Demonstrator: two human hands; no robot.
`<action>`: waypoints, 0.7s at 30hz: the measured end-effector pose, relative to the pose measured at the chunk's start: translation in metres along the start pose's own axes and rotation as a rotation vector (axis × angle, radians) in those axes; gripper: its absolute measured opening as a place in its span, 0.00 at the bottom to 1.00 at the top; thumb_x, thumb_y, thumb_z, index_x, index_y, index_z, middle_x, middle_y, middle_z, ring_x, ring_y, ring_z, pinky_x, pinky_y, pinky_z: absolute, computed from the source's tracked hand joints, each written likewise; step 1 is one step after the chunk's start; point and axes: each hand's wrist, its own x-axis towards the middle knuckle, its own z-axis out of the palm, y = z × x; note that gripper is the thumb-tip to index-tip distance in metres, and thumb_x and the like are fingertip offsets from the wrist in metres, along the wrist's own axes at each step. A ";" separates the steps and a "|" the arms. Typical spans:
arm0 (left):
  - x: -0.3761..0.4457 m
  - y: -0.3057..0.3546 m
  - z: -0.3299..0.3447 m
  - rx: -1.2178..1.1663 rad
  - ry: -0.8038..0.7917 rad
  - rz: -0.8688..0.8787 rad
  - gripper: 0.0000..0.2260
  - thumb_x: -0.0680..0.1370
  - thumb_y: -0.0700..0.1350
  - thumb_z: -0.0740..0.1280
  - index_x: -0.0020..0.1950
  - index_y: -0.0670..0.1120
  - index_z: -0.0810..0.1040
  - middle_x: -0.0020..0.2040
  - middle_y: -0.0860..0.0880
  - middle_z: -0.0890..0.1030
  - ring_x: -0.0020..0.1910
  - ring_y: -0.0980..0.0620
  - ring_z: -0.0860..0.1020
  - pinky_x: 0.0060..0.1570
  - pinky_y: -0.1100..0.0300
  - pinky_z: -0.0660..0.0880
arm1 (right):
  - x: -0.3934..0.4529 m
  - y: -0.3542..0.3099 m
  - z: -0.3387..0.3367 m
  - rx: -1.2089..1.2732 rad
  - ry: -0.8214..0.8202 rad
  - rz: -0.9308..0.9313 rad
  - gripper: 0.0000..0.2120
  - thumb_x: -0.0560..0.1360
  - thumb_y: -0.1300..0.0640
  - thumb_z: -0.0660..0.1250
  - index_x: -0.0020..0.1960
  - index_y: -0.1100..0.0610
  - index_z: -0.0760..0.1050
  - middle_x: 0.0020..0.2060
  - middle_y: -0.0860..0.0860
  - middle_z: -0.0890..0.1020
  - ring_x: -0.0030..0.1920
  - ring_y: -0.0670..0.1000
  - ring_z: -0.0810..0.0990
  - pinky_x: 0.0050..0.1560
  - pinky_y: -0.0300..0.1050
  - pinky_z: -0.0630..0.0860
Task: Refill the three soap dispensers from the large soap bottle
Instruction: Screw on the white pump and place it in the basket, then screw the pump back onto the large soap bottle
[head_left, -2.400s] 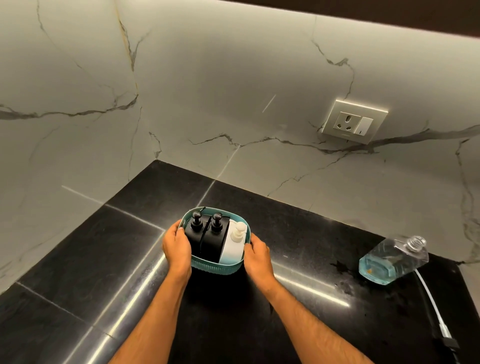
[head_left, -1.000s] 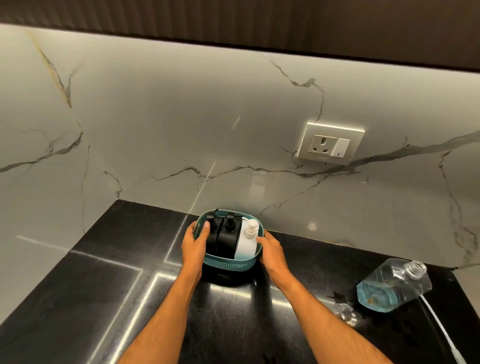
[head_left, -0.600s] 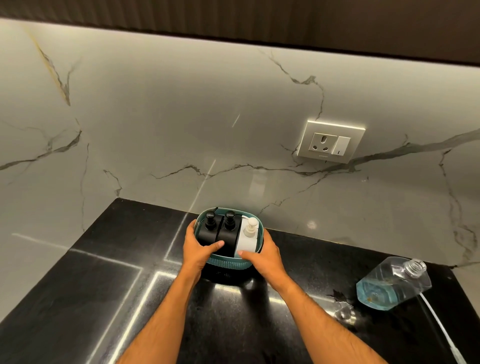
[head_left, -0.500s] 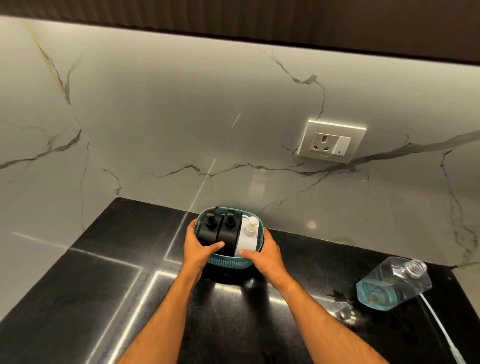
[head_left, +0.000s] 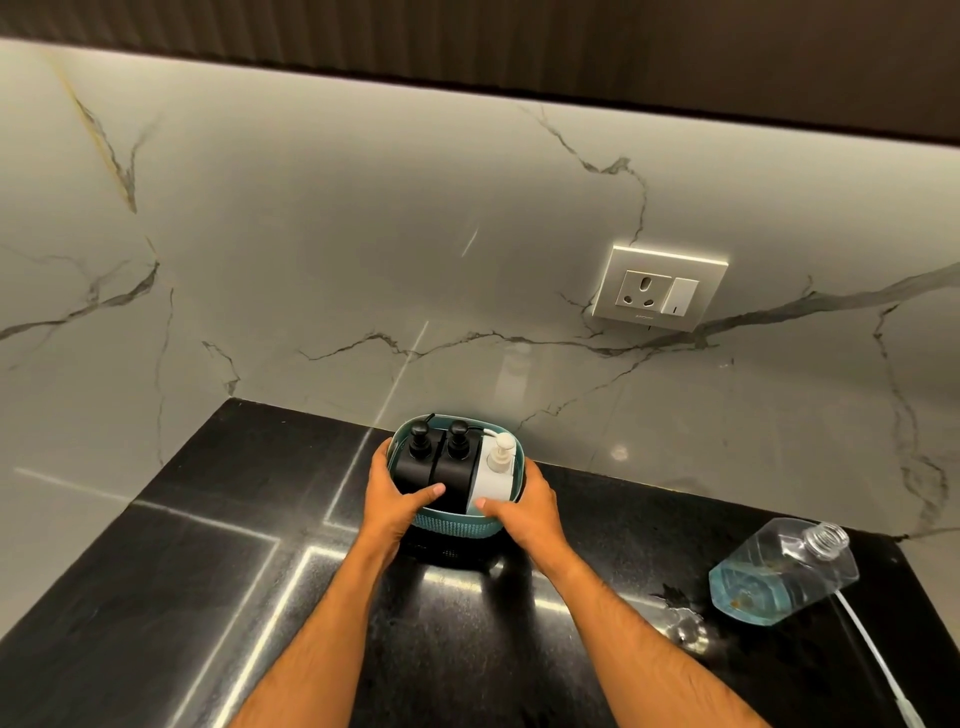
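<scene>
At the centre of the frame a small teal plastic basket with a perforated wall (head_left: 457, 529) sits on the glossy black stone counter (head_left: 171, 597), close to the white marble-veined backsplash (head_left: 322, 249). Three pump dispensers stand upright inside it in a row: a black square dispenser on the left (head_left: 413, 462), a second black one in the middle (head_left: 456, 470) and a white one on the right (head_left: 493, 475). Their lower halves are hidden by the basket wall and the hands.

The left hand (head_left: 392, 501) wraps the basket's left side, thumb laid over the rim against the black bottles; its fingers curl round the far side, mostly out of sight. The right hand (head_left: 524, 512) clasps the right side the same way, thumb on the white bottle's front — its fingers are hidden behind the basket.

At the lower right a large clear plastic soap bottle (head_left: 779, 574) lies tilted, uncapped, with pale blue liquid pooled in its lower part. Beside it a small clear object (head_left: 685, 629) is hard to make out, and a thin white tube (head_left: 878, 660) runs off the bottom edge. A white wall socket with switch (head_left: 660, 288) sits in the upper right.
</scene>
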 end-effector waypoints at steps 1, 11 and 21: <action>0.000 0.000 0.000 0.000 -0.001 -0.007 0.44 0.65 0.33 0.83 0.74 0.55 0.66 0.67 0.49 0.77 0.66 0.50 0.77 0.66 0.51 0.76 | -0.001 0.000 0.000 0.001 0.002 0.003 0.37 0.64 0.62 0.81 0.70 0.50 0.73 0.61 0.47 0.81 0.62 0.50 0.79 0.61 0.49 0.81; -0.012 0.012 0.007 0.001 0.081 -0.056 0.50 0.63 0.59 0.83 0.79 0.49 0.64 0.72 0.47 0.75 0.71 0.45 0.76 0.71 0.43 0.74 | -0.006 -0.001 -0.008 -0.008 -0.134 0.026 0.41 0.68 0.57 0.79 0.75 0.45 0.64 0.64 0.42 0.78 0.66 0.48 0.77 0.67 0.49 0.76; -0.077 0.043 0.034 0.056 0.345 0.115 0.38 0.75 0.34 0.76 0.81 0.42 0.61 0.77 0.43 0.67 0.73 0.51 0.66 0.76 0.49 0.66 | -0.035 0.011 -0.042 -0.133 -0.050 -0.057 0.51 0.69 0.46 0.79 0.82 0.54 0.55 0.79 0.51 0.62 0.78 0.53 0.64 0.75 0.58 0.69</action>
